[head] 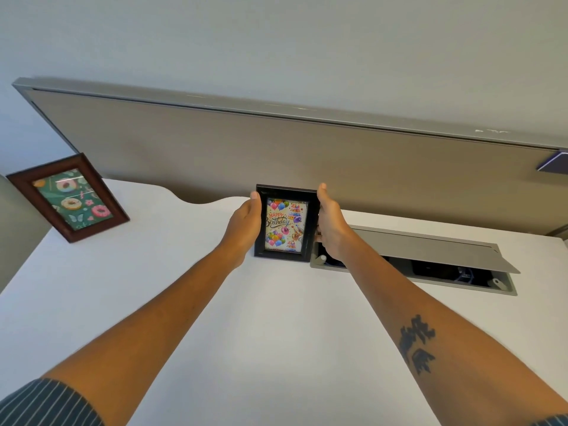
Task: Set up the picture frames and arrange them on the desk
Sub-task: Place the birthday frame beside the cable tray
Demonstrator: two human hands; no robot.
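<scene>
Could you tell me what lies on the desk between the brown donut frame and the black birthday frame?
In the head view, only bare white desk separates the brown donut frame from the black birthday frame, apart from the left hand gripping its edge.

Both fingers (318, 238) behind black frame (261, 222).

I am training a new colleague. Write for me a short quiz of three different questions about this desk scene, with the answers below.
1. True or false: the brown frame lies flat on the desk.
2. Which words are printed on the picture in the black frame?
3. Multiple choice: how is the black frame held? A) by the left hand only; B) by the right hand only; C) between both hands, one on each side.

Key: 1. False, it stands leaning back. 2. Happy Birthday. 3. C.
</scene>
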